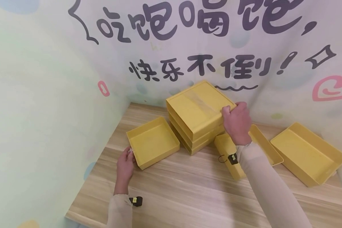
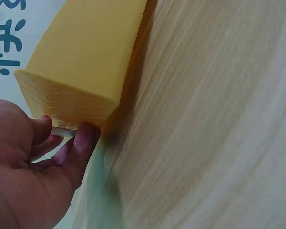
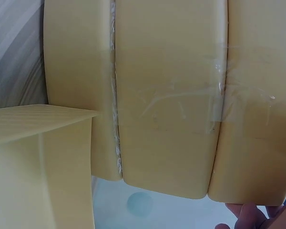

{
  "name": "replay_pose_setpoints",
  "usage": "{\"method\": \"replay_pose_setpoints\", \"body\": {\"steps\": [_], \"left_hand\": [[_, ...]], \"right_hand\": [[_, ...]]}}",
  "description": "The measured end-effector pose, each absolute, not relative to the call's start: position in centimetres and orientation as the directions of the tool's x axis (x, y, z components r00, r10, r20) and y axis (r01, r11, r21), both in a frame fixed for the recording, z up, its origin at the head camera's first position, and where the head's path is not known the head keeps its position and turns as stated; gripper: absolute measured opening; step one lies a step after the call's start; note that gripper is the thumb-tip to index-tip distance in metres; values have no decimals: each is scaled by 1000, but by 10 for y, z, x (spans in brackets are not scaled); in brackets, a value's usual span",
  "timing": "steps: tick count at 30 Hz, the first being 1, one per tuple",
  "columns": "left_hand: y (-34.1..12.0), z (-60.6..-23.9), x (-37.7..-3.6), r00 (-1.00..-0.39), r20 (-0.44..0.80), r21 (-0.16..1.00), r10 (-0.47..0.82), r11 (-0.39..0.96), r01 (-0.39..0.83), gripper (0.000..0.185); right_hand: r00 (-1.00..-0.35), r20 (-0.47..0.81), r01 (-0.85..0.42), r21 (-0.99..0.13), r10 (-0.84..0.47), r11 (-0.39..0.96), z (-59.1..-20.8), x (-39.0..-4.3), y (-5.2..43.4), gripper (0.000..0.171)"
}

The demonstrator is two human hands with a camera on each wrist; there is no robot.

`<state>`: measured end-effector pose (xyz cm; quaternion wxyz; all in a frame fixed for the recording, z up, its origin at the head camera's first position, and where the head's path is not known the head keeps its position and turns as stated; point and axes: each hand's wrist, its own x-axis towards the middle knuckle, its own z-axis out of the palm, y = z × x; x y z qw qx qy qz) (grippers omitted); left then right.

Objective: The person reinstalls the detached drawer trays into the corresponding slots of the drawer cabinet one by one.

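Note:
In the head view, a shallow yellow drawer (image 1: 152, 144) lies open side up on the table. My left hand (image 1: 125, 166) is at its near left end; the left wrist view shows thumb and fingers pinching a small pale handle (image 2: 63, 132) there. To the drawer's right stands a yellow drawer cabinet (image 1: 199, 107) of stacked units. My right hand (image 1: 237, 123) grips its top right corner. In the right wrist view, clear tape (image 3: 167, 102) runs across the stacked units, and only some fingertips (image 3: 250, 217) show below the edge.
Right of the cabinet, one yellow drawer (image 1: 231, 158) is tilted against the cabinet's side, partly behind my right arm. Another yellow drawer (image 1: 307, 155) lies at the far right. Walls with printed lettering (image 1: 171, 68) bound the wooden table (image 1: 182, 190) at the back and left.

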<state>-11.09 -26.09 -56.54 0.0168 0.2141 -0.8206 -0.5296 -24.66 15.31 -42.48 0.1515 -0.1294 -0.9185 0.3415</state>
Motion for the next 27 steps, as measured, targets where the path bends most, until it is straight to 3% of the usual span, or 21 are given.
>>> {"method": "replay_pose_setpoints", "body": {"steps": [27], "left_hand": [[-249,-566,-117,-914,-190,894,-357,323,-312,48]], "right_hand": [[-926,174,138,-671,335,728,-425,-243,153,47]]}}
